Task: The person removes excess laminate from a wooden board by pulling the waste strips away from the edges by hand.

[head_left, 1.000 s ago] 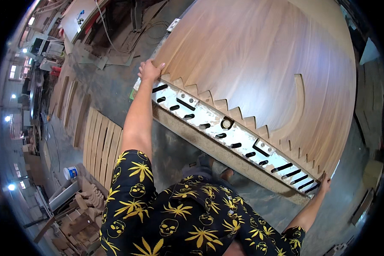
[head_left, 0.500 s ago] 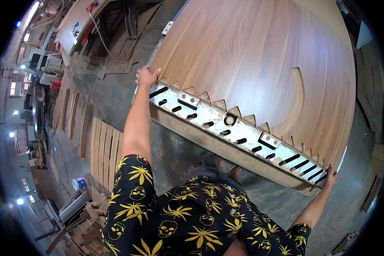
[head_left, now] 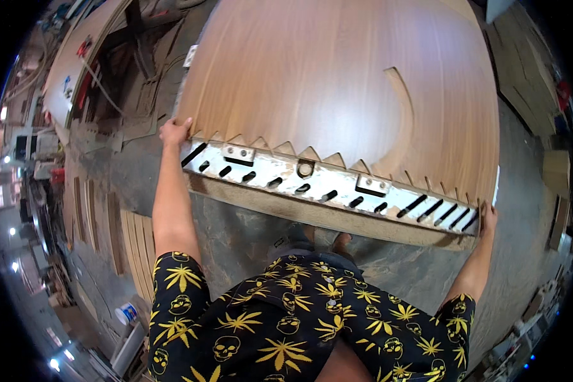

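Note:
A wide wood-grain panel [head_left: 286, 76] stretches away in front of me, with a row of pointed teeth along its near edge. Just below the teeth runs a white slotted metal strip [head_left: 280, 183], worn and dusty, over a thick raw-board edge [head_left: 318, 213]. My left hand [head_left: 174, 132] is closed round the panel's near left corner, thumb on top. At the near right corner my right hand [head_left: 488, 216] is closed on the edge, its fingers partly hidden. A curved slim wooden piece [head_left: 406, 121] lies on the panel's right part.
Wooden slats [head_left: 137, 248] lie on the floor to the left, and a white bucket [head_left: 126, 312] stands nearer me. Another table [head_left: 76, 70] with a red tool is at the far left. Stacked boards [head_left: 522, 83] stand along the right.
The panel's near edge, slanting down to the right before, now lies more level and further left in view. Both hands keep their places on its corners.

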